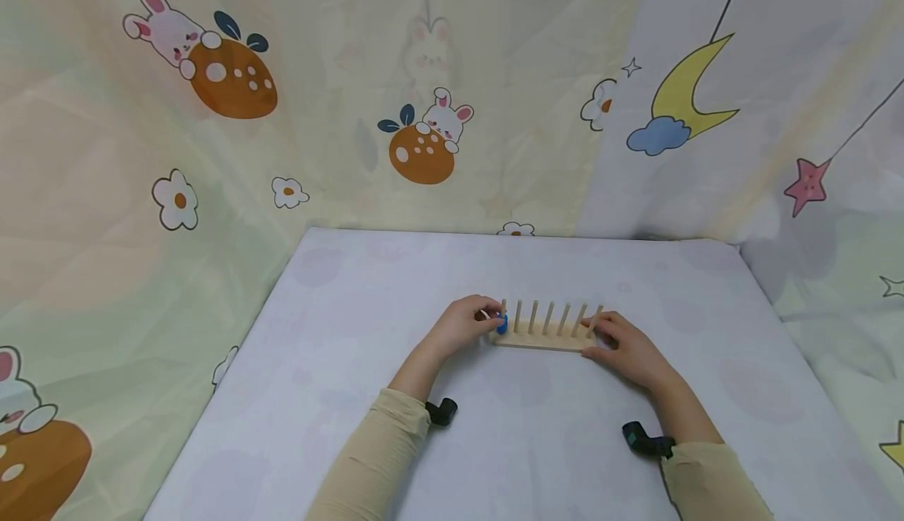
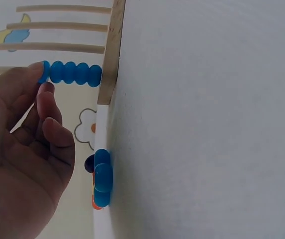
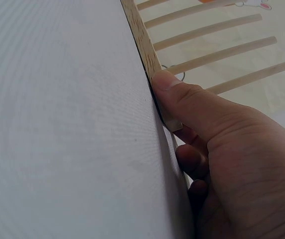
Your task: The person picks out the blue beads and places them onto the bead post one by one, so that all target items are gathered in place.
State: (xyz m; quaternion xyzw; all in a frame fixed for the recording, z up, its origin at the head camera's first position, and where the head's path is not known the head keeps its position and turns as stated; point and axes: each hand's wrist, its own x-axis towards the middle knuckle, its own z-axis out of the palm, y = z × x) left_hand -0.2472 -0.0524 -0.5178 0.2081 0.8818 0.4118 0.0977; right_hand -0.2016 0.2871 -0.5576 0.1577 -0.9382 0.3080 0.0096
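Observation:
A wooden pegboard point(image 1: 540, 342) with a row of upright wooden pegs stands on the table. Several blue beads point(image 2: 75, 73) are stacked on its leftmost peg, down against the base. My left hand point(image 1: 461, 325) pinches another blue bead point(image 2: 44, 72) between thumb and finger, on that same peg just above the stack. My right hand point(image 1: 632, 355) grips the right end of the base, its thumb point(image 3: 168, 82) on the front edge and the other fingers behind, partly hidden. The pegs point(image 1: 549, 317) to the right of the stack carry no beads.
Beyond the board's left end, more blue beads point(image 2: 102, 178) lie on the table point(image 1: 537, 435), with a dark one and some orange beside them; my left hand hides them in the head view. A patterned cloth point(image 1: 332, 113) hangs behind the table's far edge.

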